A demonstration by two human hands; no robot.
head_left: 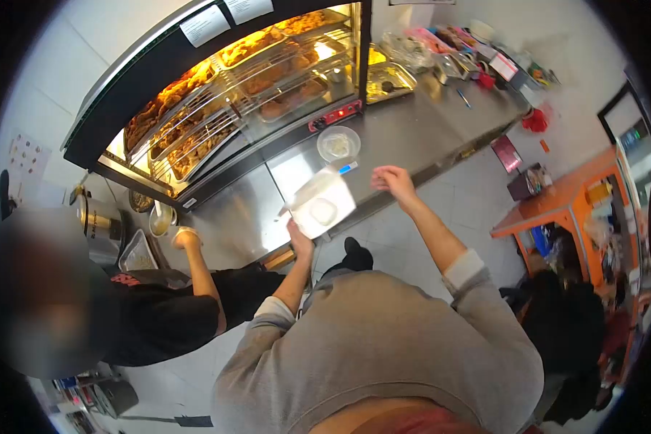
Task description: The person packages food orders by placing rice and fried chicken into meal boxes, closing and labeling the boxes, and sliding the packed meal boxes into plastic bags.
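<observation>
My left hand (299,239) grips the near left edge of a white open container (322,205), which is tilted over the front of the steel counter (405,137). Something round and whitish shows inside it. To its right, my right hand (391,181) is raised above the counter's edge, with fingers bent and close together; whether anything is between them is too small to tell. Behind the container stands a round clear tub (338,144) with pale contents. A small blue and white item (348,167) lies between tub and container.
A lit display case (231,94) with trays of fried food rises behind the counter. At the left, a co-worker's hand (186,237) is beside a bowl (163,219). A metal tray (390,82) and plastic bags are at the back right; an orange shelf (557,195) stands at right.
</observation>
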